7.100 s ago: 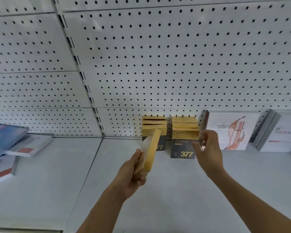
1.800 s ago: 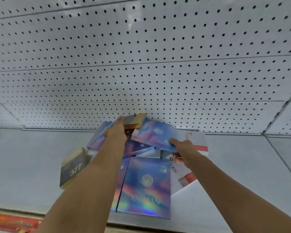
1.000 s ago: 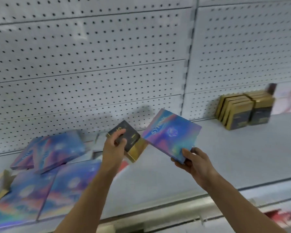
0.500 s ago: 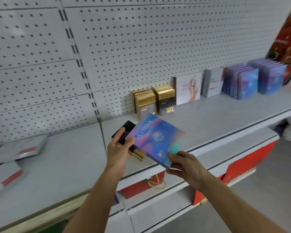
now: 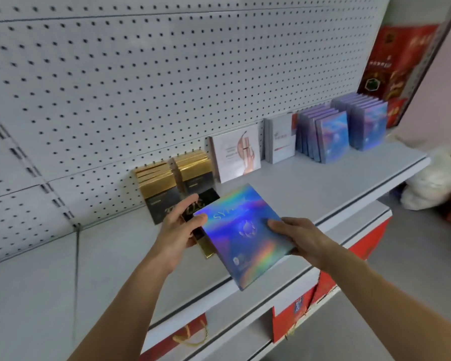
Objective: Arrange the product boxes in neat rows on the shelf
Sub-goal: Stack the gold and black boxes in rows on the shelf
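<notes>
Head view: compared with half a second ago, both hands are closer to the gold-and-black rows and the blue box lies flatter, its face turned up.

The left hand [image 5: 179, 230] grips a small black-and-gold box [image 5: 206, 204], fingers curled over its top, thumb touching the blue box's corner. The right hand [image 5: 301, 241] pinches the shiny blue box [image 5: 245, 238] at its right edge, thumb on top. Both boxes are held above the shelf [image 5: 310, 186], just in front of the upright gold-and-black boxes [image 5: 159, 188]. Blue boxes [image 5: 333, 136] stand in rows at the right.

Left hand [image 5: 176, 230] gripping black-gold box [image 5: 199, 220], right hand [image 5: 301, 239] holding holographic box [image 5: 244, 237], shelf [image 5: 323, 183]
</notes>
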Motion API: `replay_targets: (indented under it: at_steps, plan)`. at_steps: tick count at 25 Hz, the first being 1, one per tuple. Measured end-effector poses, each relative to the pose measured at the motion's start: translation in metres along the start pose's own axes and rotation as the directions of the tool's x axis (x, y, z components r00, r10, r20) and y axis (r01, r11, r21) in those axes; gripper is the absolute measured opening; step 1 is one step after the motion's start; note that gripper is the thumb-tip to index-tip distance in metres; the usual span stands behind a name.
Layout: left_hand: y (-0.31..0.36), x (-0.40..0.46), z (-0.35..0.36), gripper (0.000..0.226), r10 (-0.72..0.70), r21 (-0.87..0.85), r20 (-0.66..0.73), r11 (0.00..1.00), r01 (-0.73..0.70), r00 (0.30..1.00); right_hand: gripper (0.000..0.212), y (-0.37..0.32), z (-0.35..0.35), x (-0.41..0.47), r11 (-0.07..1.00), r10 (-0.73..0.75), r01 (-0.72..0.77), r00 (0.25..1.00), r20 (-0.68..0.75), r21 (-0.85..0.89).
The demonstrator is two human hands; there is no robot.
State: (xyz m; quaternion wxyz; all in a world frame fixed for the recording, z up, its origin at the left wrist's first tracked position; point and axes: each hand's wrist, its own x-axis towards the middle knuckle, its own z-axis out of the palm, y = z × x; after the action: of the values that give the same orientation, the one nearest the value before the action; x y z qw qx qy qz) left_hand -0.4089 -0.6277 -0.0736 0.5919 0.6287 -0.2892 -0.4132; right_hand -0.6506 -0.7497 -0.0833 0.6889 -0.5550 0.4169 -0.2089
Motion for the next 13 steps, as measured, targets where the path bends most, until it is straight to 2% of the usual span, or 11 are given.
replay_targets:
  at_steps: [3,4,6,8,13]
  plan:
    - [0.007,0.046,0.047,0.051,0.046,0.108,0.122,0.992,-0.059,0.991,0.016,-0.027,-0.038,0.040,1.000,-0.024,0.024,0.999,0.042,-0.010]
    - [0.011,0.061,0.063,0.051,0.066,0.109,0.143,0.991,-0.082,0.988,0.018,-0.034,-0.053,0.053,0.999,-0.044,0.044,0.999,0.028,-0.003]
    - [0.017,0.090,0.093,0.042,0.081,0.043,0.096,0.995,-0.085,0.992,0.030,-0.044,-0.085,0.076,0.997,-0.066,0.067,0.997,-0.043,0.028]
    - [0.020,0.114,0.117,0.035,0.072,-0.007,0.008,0.997,-0.072,0.997,0.031,-0.051,-0.118,0.096,0.994,-0.088,0.096,0.987,-0.133,0.055]
    - [0.017,0.155,0.155,0.053,0.077,0.070,-0.046,0.995,-0.073,0.996,0.019,-0.054,-0.185,0.134,0.977,-0.151,0.190,0.938,-0.312,0.099]
